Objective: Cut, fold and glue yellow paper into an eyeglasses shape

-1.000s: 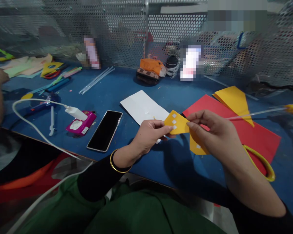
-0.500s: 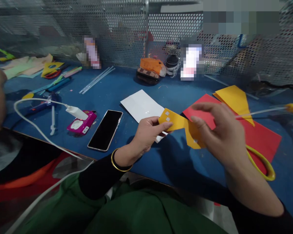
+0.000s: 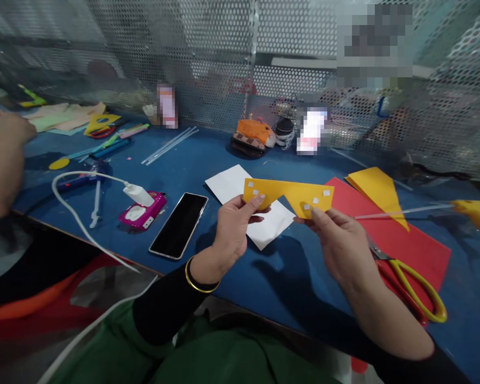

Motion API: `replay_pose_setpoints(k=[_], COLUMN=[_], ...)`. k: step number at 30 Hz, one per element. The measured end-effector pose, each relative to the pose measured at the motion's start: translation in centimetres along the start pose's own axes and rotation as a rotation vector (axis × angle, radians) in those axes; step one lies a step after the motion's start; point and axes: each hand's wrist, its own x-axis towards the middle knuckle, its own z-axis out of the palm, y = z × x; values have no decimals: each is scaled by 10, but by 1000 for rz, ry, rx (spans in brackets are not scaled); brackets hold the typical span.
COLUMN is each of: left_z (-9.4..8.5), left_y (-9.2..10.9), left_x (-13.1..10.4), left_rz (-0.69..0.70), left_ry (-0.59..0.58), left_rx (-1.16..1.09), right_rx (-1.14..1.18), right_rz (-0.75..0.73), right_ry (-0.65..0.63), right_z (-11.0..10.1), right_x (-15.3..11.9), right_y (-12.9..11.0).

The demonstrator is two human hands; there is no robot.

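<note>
Between both hands, a yellow paper cutout [image 3: 288, 191] is held up above the table, with a notch in its lower edge and several small white squares stuck near its two ends. My left hand [image 3: 234, 224] pinches its left end between thumb and fingers. My right hand [image 3: 342, 240] pinches the right end the same way. Below the cutout lies a sheet of white paper [image 3: 264, 229], partly hidden by it. Scissors [image 3: 422, 285] with yellow and red handles lie by my right wrist, on red paper [image 3: 420, 245].
A black-screened phone [image 3: 178, 226] and a pink power adapter [image 3: 146, 210] with a white plug lie left of my hands. Folded yellow paper [image 3: 378, 192] rests on the red sheet. A yellow glue gun [image 3: 476, 216] points in from the right. Another person's arm [image 3: 4, 154] is at far left.
My right hand has come down and taken hold of the cutout's right end. The cutout, bent before, is now stretched flat between both hands. The view has tilted up slightly.
</note>
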Motion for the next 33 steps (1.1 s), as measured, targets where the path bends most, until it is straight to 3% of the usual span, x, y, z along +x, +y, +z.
replay_pose_setpoints(k=[12,26,33], left_z=[4,4,4], left_y=[-1,-4,-2], left_x=[-5,-6,-5], left_rz=[-54,-57,-24], left_ry=[-61,-125,-38], left_rx=[-102,-40,-48], right_rx=[94,95,40], right_rz=[-39,20,44], right_ry=[138,139,114], right_z=[0,-1,-1], right_x=[2,1,1], right_y=[9,6,6])
